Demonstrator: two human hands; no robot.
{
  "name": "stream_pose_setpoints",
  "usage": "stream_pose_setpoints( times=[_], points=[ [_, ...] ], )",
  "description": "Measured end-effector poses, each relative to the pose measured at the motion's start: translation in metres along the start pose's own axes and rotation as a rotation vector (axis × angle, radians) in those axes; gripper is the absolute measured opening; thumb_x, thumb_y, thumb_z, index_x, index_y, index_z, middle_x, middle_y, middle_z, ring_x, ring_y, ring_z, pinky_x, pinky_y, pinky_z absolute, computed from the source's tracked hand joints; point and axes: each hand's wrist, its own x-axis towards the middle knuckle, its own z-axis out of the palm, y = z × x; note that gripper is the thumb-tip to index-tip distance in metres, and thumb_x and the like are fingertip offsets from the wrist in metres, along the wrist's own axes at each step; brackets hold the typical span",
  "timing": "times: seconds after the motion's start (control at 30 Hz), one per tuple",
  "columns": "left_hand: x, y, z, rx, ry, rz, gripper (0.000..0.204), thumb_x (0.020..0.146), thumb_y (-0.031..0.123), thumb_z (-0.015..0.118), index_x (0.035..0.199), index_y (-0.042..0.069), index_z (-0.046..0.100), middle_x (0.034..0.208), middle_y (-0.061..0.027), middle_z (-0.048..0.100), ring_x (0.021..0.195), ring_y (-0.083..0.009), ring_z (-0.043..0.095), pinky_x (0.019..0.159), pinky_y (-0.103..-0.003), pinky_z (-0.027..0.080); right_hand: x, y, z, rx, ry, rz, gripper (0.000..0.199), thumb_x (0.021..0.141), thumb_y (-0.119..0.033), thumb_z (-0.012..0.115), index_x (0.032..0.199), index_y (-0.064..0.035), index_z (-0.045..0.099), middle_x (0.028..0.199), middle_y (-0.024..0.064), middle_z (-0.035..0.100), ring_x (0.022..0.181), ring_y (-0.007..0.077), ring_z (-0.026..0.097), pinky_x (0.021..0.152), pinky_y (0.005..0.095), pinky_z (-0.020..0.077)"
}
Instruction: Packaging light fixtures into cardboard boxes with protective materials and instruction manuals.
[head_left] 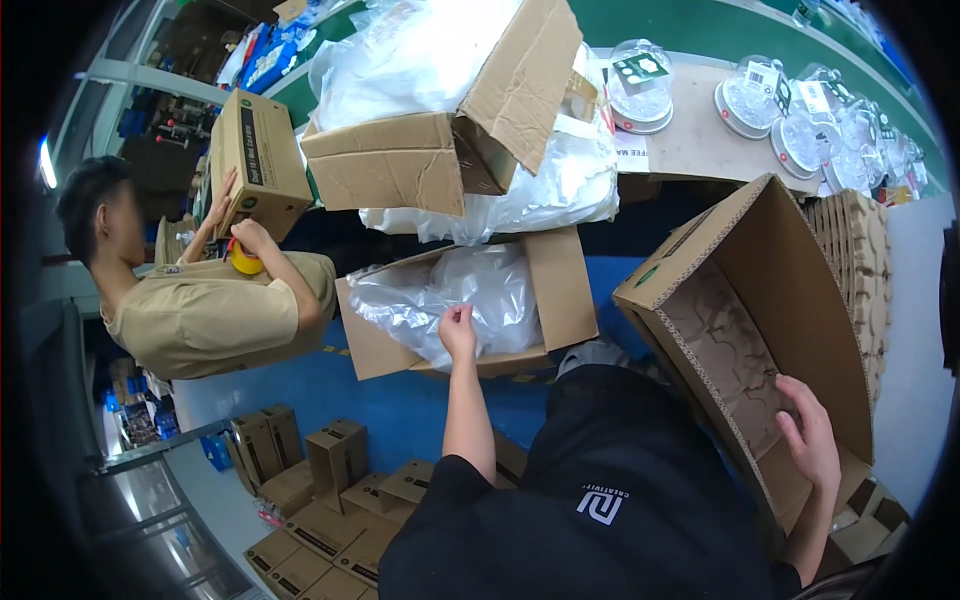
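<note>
My left hand point(457, 332) reaches over an open cardboard box point(564, 290) filled with clear plastic bags point(500, 290). Its fingers are pinched together on the clear plastic. On the right a large open cardboard box point(800, 290) tilts toward me, with a moulded brown pulp tray point(720, 335) lying inside. My right hand point(808, 435) is at the mouth of this box, thumb and fingers apart, holding nothing. Whether its fingertips touch the tray or only hover over it I cannot tell.
A torn-flapped carton point(385, 160) stuffed with white plastic sits ahead. At left, a co-worker point(210, 310) holds yellow tape point(245, 260) against a carton point(260, 150). Domed clear containers point(640, 85) line the bench. Pulp trays point(850, 260) are stacked at right; several cartons point(335, 465) cover the floor lower left.
</note>
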Motion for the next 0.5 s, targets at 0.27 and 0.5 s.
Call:
stream_pose_setpoints(
  times=[0.27,0.5],
  points=[
    [-0.009,0.061,-0.063,-0.121,0.018,0.182,0.025,0.074,-0.002,0.079,0.076,0.002,0.055,0.068,-0.0059,0.064,0.064,-0.0128,0.061,0.062,-0.028,0.05,0.005,0.003,-0.006,-0.006,-0.039,-0.216,0.04,0.085,-0.002,0.06,0.124,0.0002,0.058,0.132,0.0188,0.059,0.125,0.0348,0.055,0.107,0.0405,0.0419],
    [-0.04,0.127,-0.09,-0.113,0.119,0.364,0.037,0.072,0.004,0.085,0.072,0.002,0.048,0.061,-0.0028,0.054,0.057,-0.0113,0.047,0.056,-0.028,0.044,0.014,-0.013,-0.01,-0.066,0.004,-0.369,0.035,0.084,-0.003,0.062,0.118,-0.0001,0.061,0.126,0.0176,0.063,0.118,0.0358,0.058,0.102,0.0419,0.0453]
  ],
)
